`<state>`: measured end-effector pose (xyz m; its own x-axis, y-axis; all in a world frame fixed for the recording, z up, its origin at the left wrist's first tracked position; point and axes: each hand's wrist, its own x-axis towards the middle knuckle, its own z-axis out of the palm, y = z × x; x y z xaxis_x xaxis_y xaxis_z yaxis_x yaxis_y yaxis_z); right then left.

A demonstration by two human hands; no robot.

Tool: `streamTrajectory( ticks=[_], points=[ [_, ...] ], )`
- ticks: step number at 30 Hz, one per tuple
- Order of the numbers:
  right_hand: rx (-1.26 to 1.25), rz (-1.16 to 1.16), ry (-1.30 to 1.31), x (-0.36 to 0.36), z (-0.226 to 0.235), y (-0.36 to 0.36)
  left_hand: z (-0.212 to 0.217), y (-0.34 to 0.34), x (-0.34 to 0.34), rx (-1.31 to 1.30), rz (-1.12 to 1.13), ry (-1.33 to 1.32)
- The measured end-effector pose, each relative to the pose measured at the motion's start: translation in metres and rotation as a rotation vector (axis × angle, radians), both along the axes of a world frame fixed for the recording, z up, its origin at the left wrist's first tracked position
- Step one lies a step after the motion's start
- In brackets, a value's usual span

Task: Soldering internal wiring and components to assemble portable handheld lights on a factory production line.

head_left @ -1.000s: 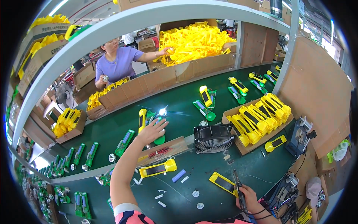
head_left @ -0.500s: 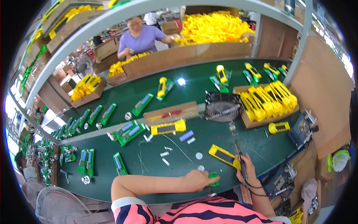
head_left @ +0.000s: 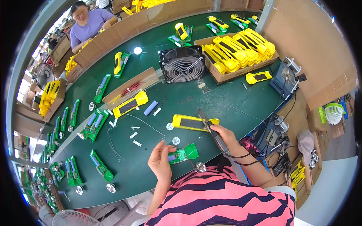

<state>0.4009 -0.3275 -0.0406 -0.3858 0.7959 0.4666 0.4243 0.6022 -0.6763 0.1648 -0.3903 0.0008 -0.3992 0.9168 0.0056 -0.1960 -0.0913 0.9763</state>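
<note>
On the person's side of the black fan (head_left: 182,68), the green casing (head_left: 192,151) has its board (head_left: 180,154) in, reflector (head_left: 201,167) outside; left hand (head_left: 160,160) at it (grip unclear), right hand (head_left: 227,138) clamped around a soldering iron (head_left: 217,138)

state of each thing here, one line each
soldering iron, held in right hand
green housing, open, circuit board exposed
reflector, outside the green housing
nearest yellow housing, dark panel fitted
cardboard box, open, full of yellow housings
round light, lit
purple cell, lying loose
fan, unclear if running

Free bench (head_left: 222,97) between yellow casing (head_left: 190,123) and carton (head_left: 228,77); black fan (head_left: 183,69) blocks far left (thin wire (head_left: 246,111) at right)
</note>
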Motion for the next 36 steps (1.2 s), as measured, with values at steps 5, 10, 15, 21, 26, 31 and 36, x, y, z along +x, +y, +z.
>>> streamTrajectory(
  ticks=[5,10,15,21,26,31,36],
  points=[
    [-0.208,0.32,-0.016,-0.006,0.021,-0.004,0.01,0.007,-0.014,0.372,0.083,1.25],
    [0.076,0.211,0.047,-0.012,0.02,-0.008,0.03,0.015,-0.027,0.056,-0.229,1.112],
    [-0.242,0.047,0.244,-0.03,0.042,-0.02,0.036,0.033,-0.045,0.023,-0.391,1.289],
    [-0.929,-0.076,0.742,-0.056,0.023,-0.012,0.031,0.042,-0.036,-0.003,-0.575,1.472],
    [-0.955,-0.08,0.713,-0.058,0.022,-0.011,0.028,0.042,-0.033,-0.08,-0.59,1.426],
    [-0.971,-0.078,0.701,-0.059,0.022,-0.011,0.03,0.043,-0.033,-0.101,-0.607,1.426],
    [-0.94,-0.075,0.61,-0.06,0.022,-0.011,0.033,0.044,-0.03,-0.1,-0.614,1.444]
  ],
)
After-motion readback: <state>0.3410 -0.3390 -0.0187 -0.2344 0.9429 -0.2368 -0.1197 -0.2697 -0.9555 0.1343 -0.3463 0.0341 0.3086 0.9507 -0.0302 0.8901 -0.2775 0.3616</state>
